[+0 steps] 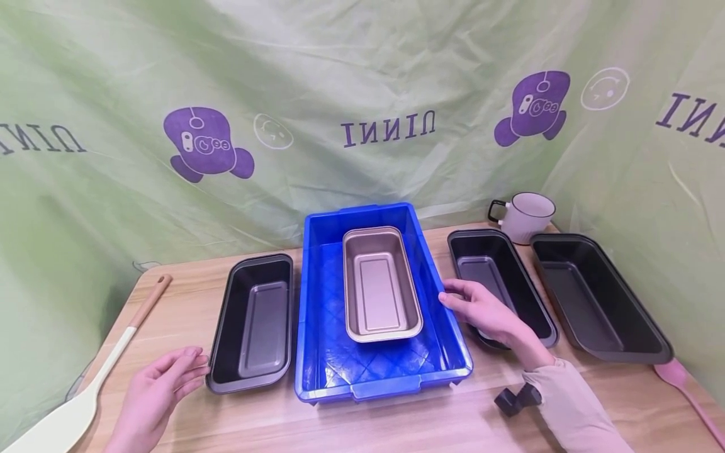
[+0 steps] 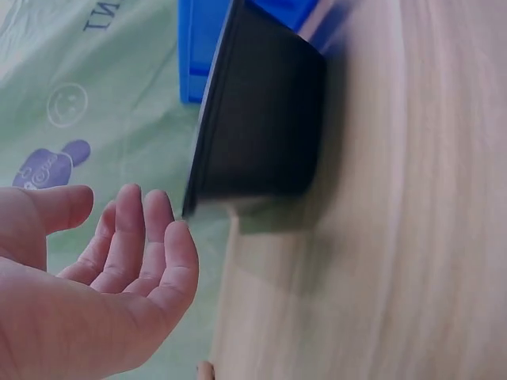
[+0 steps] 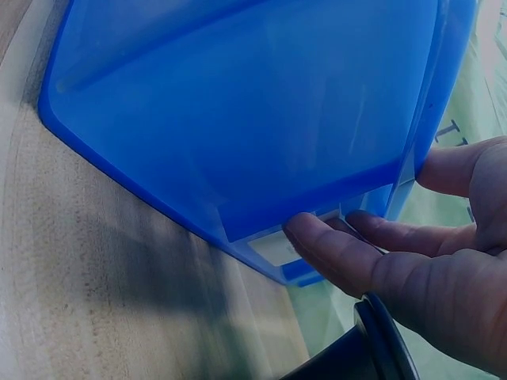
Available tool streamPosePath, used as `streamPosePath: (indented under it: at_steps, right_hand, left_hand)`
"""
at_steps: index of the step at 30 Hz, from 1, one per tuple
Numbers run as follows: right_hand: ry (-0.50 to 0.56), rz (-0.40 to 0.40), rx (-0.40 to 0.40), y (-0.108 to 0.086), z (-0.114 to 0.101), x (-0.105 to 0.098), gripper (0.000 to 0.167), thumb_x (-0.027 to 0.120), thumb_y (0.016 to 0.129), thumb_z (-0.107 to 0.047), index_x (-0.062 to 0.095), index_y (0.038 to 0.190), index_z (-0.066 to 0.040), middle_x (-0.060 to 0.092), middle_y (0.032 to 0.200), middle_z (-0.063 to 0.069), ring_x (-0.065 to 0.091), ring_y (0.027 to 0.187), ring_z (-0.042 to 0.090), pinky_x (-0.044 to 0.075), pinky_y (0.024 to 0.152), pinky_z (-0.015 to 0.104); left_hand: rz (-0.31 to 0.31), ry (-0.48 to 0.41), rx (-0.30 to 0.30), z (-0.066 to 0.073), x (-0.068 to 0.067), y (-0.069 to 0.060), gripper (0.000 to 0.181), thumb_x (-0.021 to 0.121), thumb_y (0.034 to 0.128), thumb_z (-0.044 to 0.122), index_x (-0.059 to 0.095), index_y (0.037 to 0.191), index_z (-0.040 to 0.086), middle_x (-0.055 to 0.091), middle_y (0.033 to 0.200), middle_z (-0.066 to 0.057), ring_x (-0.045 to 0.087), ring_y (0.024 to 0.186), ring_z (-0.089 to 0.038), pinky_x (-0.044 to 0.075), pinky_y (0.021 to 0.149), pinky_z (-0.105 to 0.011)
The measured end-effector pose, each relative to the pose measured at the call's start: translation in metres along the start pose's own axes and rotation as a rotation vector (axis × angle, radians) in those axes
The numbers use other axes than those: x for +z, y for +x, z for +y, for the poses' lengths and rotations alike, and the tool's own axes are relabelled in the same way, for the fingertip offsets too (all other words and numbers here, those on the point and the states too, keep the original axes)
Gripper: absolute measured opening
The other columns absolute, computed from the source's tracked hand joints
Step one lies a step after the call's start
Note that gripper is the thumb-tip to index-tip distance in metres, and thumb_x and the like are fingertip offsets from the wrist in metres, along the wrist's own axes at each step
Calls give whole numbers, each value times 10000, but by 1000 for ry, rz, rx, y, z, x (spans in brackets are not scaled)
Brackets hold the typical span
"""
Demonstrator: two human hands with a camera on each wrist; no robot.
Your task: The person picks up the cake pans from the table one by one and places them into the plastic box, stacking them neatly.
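Note:
In the head view a blue plastic bin (image 1: 382,385) stands on the table, and a gold loaf pan (image 1: 376,296) sits inside it. My right hand (image 1: 491,314) is at the bin's right side. The right wrist view shows its thumb at the bin's rim (image 3: 428,103) and its extended fingers (image 3: 341,249) by the outer wall. Left of the bin lies a black loaf pan (image 1: 263,327). Beside that pan's near-left corner is my left hand (image 1: 155,390), with loosely bent fingers (image 2: 181,253) close to the rim and nothing gripped.
Two more black loaf pans (image 1: 523,296) (image 1: 595,302) stand at the right, near a white mug (image 1: 529,217). A cream spatula (image 1: 113,355) lies at the left edge. A pink utensil (image 1: 691,399) lies far right. Green printed fabric (image 1: 362,75) hangs behind the table.

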State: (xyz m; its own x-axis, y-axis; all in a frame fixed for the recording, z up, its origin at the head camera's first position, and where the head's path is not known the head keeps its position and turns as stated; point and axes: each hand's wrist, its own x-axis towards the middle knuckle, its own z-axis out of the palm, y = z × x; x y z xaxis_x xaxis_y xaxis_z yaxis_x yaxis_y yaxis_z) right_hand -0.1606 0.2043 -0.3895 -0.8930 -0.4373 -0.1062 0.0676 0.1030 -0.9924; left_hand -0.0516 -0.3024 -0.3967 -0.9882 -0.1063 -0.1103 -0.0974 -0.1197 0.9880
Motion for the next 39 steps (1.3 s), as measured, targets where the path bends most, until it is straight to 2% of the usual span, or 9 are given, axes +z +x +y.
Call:
streamPosePath:
  at_steps: [6, 8, 13, 17, 20, 24, 26, 32, 39]
  right_hand:
    - [5, -2, 0, 0, 1, 0, 492, 490, 991, -80, 315, 1346, 213, 461, 1269, 387, 602, 1079, 293, 532, 885, 345]
    - [8, -6, 2, 0, 1, -1, 495, 490, 992, -84, 313, 1348, 211, 460, 1272, 386, 602, 1079, 291, 532, 886, 348]
    - [8, -8, 1, 0, 0, -1, 496, 488, 994, -84, 310, 1350, 211, 455, 1276, 389, 602, 1082, 291, 530, 889, 345]
    - [2, -4, 1, 0, 1, -1, 495, 488, 993, -82, 312, 1348, 214, 454, 1276, 392, 601, 1083, 283, 530, 889, 337]
    - [-3, -5, 0, -1, 0, 0, 495, 491, 993, -86, 316, 1347, 214, 458, 1273, 391, 604, 1076, 276, 533, 883, 334]
    - [-7, -8, -2, 0, 0, 0, 494, 492, 994, -90, 321, 1344, 214, 467, 1263, 389, 613, 1060, 275, 539, 871, 332]
    - [-8, -7, -3, 0, 0, 0, 493, 492, 994, -90, 322, 1343, 214, 469, 1260, 389, 614, 1057, 275, 539, 869, 330]
    - [-2, -13, -5, 0, 0, 0, 498, 493, 993, -88, 316, 1346, 217, 460, 1271, 393, 608, 1072, 284, 534, 881, 333]
    - [0, -10, -4, -1, -1, 0, 496, 490, 994, -85, 313, 1346, 217, 456, 1273, 394, 606, 1074, 285, 533, 882, 337]
  left_hand:
    - [112, 60, -56, -11, -13, -5, 257, 551, 974, 93, 724, 867, 250, 719, 854, 45, 685, 798, -80, 565, 711, -223]
    - [126, 64, -70, -16, -17, -8, 279, 547, 975, 87, 721, 847, 263, 717, 839, 49, 687, 782, -82, 567, 700, -225]
    - [75, 72, -98, -28, -21, -12, 320, 492, 997, 69, 714, 872, 262, 723, 853, 43, 689, 791, -103, 573, 693, -241]
    - [42, 138, -130, -33, -19, -11, 260, 477, 1007, 85, 691, 924, 209, 728, 879, 37, 693, 809, -126, 578, 701, -263]
    - [-35, 188, -198, -33, -17, -9, 205, 476, 1013, 122, 667, 958, 172, 717, 886, 12, 687, 807, -139, 578, 720, -272]
    - [-221, 210, -288, -30, -17, -6, 195, 454, 1026, 185, 637, 987, 129, 685, 910, -31, 674, 815, -154, 571, 771, -288]
    - [-295, 193, -305, -29, -17, -4, 220, 439, 1032, 197, 635, 982, 110, 678, 922, -46, 674, 829, -158, 567, 789, -297]
    - [-409, 89, -309, -30, -18, -2, 276, 395, 1044, 174, 656, 965, 134, 701, 928, -25, 681, 875, -135, 554, 823, -283]
    - [-573, -86, -210, -36, -21, -1, 340, 326, 1044, 55, 659, 1024, 122, 705, 995, -38, 668, 960, -142, 527, 878, -266]
